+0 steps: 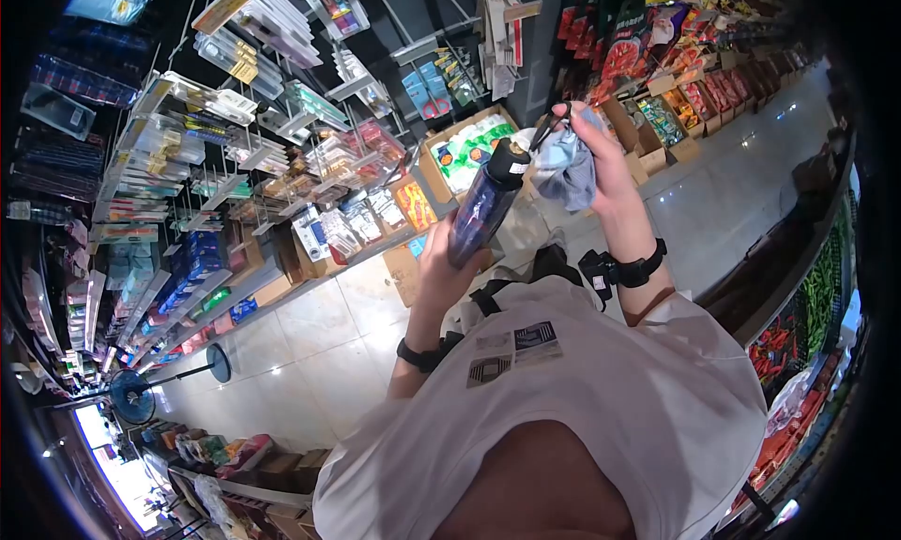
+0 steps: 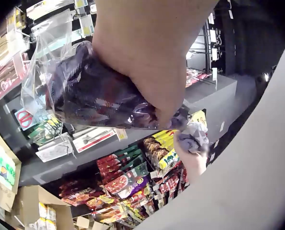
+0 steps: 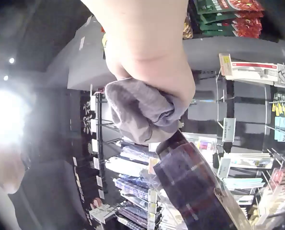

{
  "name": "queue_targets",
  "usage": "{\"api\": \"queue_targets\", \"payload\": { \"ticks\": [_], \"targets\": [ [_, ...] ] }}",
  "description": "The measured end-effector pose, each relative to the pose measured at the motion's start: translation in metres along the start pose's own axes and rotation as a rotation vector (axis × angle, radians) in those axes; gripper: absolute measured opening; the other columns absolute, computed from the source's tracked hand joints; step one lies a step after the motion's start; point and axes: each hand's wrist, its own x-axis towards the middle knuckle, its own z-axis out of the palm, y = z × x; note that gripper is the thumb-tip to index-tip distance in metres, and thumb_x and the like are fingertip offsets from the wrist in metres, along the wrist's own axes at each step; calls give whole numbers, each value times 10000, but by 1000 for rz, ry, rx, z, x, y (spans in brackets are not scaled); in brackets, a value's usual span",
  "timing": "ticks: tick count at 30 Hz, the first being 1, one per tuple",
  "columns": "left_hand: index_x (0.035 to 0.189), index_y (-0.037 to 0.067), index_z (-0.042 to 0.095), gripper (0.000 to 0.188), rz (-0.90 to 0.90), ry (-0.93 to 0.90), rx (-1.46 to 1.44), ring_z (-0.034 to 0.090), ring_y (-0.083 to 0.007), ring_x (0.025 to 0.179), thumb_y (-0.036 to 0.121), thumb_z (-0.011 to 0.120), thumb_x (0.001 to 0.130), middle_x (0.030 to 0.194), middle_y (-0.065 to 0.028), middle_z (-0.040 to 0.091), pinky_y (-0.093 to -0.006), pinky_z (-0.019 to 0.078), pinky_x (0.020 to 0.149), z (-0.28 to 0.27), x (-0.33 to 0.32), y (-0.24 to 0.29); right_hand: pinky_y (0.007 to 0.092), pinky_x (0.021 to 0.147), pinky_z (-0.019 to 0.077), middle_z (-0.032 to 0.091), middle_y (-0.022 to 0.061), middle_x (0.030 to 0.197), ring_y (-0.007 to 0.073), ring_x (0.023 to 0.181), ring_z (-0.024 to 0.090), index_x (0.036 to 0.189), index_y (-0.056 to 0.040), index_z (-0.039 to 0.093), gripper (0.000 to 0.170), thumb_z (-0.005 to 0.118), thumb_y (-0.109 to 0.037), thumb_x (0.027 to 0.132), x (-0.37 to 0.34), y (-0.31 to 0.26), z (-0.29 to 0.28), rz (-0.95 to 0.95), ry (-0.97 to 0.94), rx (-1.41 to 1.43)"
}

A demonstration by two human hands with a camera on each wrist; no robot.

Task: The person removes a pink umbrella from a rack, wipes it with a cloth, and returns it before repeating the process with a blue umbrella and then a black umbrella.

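Note:
The left hand [image 1: 445, 270] [image 2: 147, 62] grips a long dark plaid item [image 1: 482, 212] [image 2: 101, 96] [image 3: 190, 187] in clear plastic, its black top end, with a small white label, tilted up toward the right hand. In the left wrist view, loose clear film sticks out past the item. The right hand [image 1: 608, 160] [image 3: 154, 72] holds a bunched grey-blue cloth [image 1: 566, 169] [image 3: 142, 110] beside that black end. A thin black strip [image 1: 548, 127] rises by the right fingers in the head view. Whether cloth and package touch is unclear.
Hanging racks of packaged goods [image 1: 202, 155] fill the left and front. Open cardboard boxes [image 1: 434, 169] line the lower shelf, with snack packets [image 1: 624, 52] at the upper right. Tiled floor [image 1: 310, 334] lies below, a round-based stand [image 1: 218, 363] on it. Vegetable crates [image 1: 784, 338] stand at right.

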Motion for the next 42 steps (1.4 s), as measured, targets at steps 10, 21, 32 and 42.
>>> {"api": "queue_targets", "payload": {
  "ticks": [10,21,32,42],
  "targets": [
    [1221,-3,496,569,-224,-77,-247,601,-303,976,120,742,723,1056,-179,608,-383,461,858,-1,-3,-13,278,843,491,575,62,1020,137,957,597,1018,-32,558,125,580,-118,929,7,1,-3,-18,-167,-57],
    [1166,-13,531,448,-248,-247,-479,556,-174,963,105,704,770,1026,-90,578,-328,444,868,-10,-7,-18,242,748,432,534,79,890,126,813,509,1051,12,525,246,531,-188,907,10,-2,-5,3,-433,26],
    [1121,-12,556,418,-215,-247,-506,540,-182,948,164,717,778,1026,-97,557,-324,430,865,-7,-9,-26,163,665,345,510,15,780,53,720,461,1408,55,334,657,572,-240,871,5,-3,10,112,-415,-226],
    [1145,-14,534,413,-273,-223,-600,539,-162,944,137,697,796,1004,-81,566,-321,443,851,-7,-11,-21,204,705,441,554,40,881,80,784,546,1273,44,473,477,576,-214,884,6,-3,1,115,-328,-223]
  ]
}}
